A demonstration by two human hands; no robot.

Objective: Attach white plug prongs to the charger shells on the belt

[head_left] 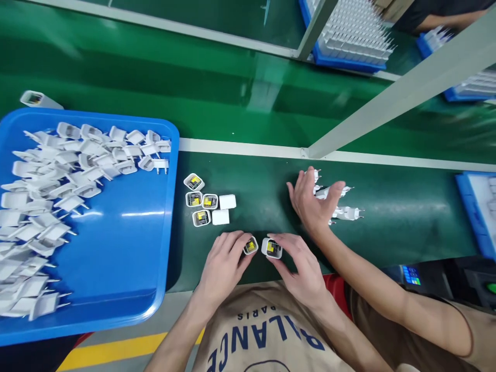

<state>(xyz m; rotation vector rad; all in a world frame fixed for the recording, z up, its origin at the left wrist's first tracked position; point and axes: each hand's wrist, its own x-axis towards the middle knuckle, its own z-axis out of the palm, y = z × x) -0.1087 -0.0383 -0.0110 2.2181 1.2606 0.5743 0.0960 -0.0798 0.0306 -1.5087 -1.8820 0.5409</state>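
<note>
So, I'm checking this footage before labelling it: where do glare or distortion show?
All in the head view: glare streaks the blue tray; soft reflections cross the far green surface; the lean of the white post may be wide-angle distortion; the white housings in the left hand and right hand are sharp enough to show yellow parts.

One dark green bench (256, 178) is bordered along its far edge by a pale rail (240, 147), at which the foot of a whitish post (403, 94), slanted up to the right, is set. Beyond it, a glossy band (213, 77) of brighter green, streaked with reflected light, is bounded by a second rail (155, 26), by which a second post (318, 28) is met, with a dark green far surface (201, 13) placed behind. At lower left, grey floor (166, 318) is crossed by a yellow stripe (127, 349).
</note>
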